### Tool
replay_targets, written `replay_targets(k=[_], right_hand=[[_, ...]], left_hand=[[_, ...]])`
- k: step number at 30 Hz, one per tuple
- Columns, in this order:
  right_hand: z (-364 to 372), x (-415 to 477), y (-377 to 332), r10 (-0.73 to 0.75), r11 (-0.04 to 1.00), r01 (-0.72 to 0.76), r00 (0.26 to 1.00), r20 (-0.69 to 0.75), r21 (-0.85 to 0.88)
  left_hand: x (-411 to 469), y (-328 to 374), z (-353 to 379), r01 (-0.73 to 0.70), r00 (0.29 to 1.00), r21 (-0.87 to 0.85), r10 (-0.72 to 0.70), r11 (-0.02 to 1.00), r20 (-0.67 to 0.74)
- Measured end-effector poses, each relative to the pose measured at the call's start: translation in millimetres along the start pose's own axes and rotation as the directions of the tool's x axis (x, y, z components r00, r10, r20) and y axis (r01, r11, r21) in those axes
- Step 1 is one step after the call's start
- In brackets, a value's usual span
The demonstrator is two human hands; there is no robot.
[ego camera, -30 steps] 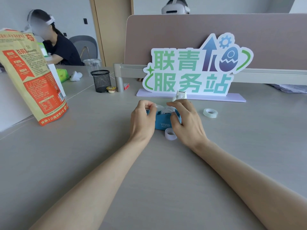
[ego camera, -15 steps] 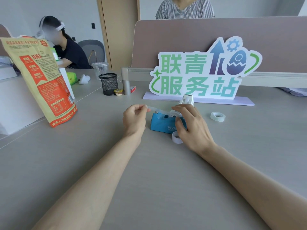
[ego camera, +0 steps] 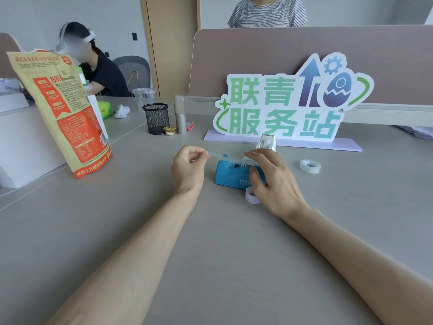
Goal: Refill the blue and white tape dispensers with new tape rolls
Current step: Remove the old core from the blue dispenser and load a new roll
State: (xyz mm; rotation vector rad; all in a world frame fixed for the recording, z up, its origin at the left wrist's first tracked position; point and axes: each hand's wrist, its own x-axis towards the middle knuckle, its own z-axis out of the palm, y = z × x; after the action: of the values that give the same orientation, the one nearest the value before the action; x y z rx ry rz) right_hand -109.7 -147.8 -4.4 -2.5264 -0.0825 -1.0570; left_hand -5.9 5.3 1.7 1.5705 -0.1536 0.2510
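Note:
A blue tape dispenser sits on the grey table with a clear tape roll in it. My right hand grips its right end and holds it down. My left hand pinches the free end of the tape strip, stretched leftward over the dispenser's cutter. Behind my right hand stands a white tape dispenser, partly hidden. A clear tape roll lies to the right. A small empty core lies against the blue dispenser's front, under my right hand.
A green and white standing sign on a lilac base is just behind the dispensers. An orange and yellow bag leans at the left. A black mesh cup stands further back. Two people are beyond the desk divider.
My left hand has moved away to the left from the blue dispenser, drawing a strip of tape out over the cutter. My right hand stays on the dispenser.

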Motion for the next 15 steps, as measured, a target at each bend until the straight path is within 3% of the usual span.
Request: replay_targets(k=[7, 15], right_hand=[[0.5, 0.1, 0.0, -0.007, 1.000, 0.007, 1.000, 0.003, -0.003], [0.7, -0.1, 0.2, -0.004, 1.000, 0.004, 1.000, 0.007, 0.000]], left_hand=[[-2.6, 0.2, -3.1, -0.164, 0.986, 0.171, 0.158, 0.972, 0.050], [-3.2, -0.4, -3.0, -0.204, 0.979, 0.365, 0.189, 0.908, 0.076]])
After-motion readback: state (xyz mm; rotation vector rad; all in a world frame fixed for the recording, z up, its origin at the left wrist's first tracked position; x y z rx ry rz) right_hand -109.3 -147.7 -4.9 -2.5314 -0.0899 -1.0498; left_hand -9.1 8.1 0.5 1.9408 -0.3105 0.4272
